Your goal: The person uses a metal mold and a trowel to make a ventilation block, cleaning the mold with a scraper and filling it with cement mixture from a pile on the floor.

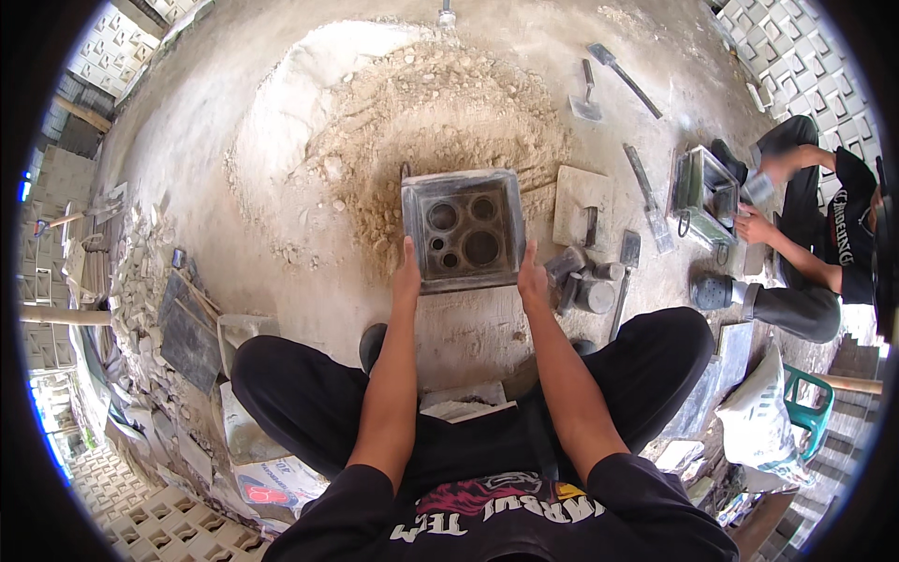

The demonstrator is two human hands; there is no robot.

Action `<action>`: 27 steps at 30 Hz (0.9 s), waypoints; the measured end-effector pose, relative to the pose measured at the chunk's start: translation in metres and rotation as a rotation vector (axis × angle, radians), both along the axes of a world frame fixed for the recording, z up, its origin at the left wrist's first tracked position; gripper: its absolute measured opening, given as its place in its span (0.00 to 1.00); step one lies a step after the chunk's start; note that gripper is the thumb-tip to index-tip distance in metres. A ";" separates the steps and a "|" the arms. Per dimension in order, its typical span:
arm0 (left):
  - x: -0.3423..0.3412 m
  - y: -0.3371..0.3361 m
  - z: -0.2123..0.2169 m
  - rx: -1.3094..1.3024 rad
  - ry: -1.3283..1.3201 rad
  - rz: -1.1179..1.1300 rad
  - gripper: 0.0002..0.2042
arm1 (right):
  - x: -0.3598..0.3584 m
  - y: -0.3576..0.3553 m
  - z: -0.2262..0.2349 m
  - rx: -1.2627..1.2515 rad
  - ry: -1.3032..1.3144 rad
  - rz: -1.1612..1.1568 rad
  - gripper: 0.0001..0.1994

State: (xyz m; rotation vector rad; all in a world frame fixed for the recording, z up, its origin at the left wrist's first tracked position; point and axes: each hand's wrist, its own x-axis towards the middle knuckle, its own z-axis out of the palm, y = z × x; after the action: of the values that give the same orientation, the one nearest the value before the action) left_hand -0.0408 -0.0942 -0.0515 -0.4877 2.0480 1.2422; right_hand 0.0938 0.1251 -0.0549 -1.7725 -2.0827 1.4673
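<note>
The left hand is gripping the left side of a square box, and the right hand is gripping its right side, both near the lower corners. The box is facing up in front of the person, between the hands, and its inner plate is showing five round openings of differing diameter; whether its base is touching the floor cannot be told. Beyond the box, a pile of sand is spreading over the floor. Just right of the box, a pale board is lying flat with a dark handle standing on it. Near the right hand, round blocks are sitting in a cluster, with a flat-bladed tool lying alongside. Farther up and to the right, a trowel is lying beside a long scraper. On the right, a co-worker is sitting at a second box and is touching its rim. Broken rubble is lying at the far left.
</note>
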 end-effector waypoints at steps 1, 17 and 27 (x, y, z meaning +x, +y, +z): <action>0.001 -0.004 -0.005 -0.023 0.044 -0.034 0.60 | -0.002 -0.006 0.002 0.129 0.095 0.065 0.47; 0.014 -0.021 -0.019 -0.045 0.203 -0.179 0.26 | 0.010 0.009 -0.013 0.355 0.262 0.445 0.22; 0.016 -0.004 -0.007 -0.033 0.407 -0.144 0.36 | 0.007 -0.009 0.004 0.450 0.201 0.299 0.38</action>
State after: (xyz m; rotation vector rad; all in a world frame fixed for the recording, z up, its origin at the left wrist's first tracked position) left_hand -0.0253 -0.0987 -0.0587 -0.1004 2.3942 1.3017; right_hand 0.1011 0.1163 -0.0508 -1.1474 -2.3971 1.0491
